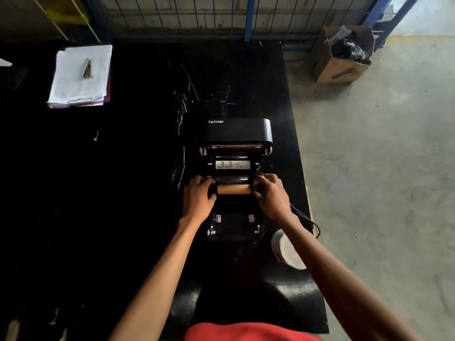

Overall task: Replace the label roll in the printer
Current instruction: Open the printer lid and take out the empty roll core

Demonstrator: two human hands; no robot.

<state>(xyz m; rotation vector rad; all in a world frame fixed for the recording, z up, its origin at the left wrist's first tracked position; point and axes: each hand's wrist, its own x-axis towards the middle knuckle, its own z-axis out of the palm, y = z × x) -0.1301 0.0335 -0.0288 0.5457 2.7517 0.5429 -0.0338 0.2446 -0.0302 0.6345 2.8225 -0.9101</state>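
A black Xprinter label printer [237, 130] stands open on the black table, its lid tilted back. Inside its bay lies a bare brown cardboard core [233, 189] mounted on a black spindle. My left hand [199, 198] grips the spindle's left end and my right hand [270, 196] grips its right end, both just above the bay. A full white label roll [286, 249] lies on the table near the right edge, partly hidden by my right forearm.
A clipboard with white papers [81, 76] lies at the far left of the table [138, 168]. A black cable [306, 217] runs off the right edge. An open cardboard box [342, 55] stands on the concrete floor at the right. A blue wire fence [221, 16] backs the table.
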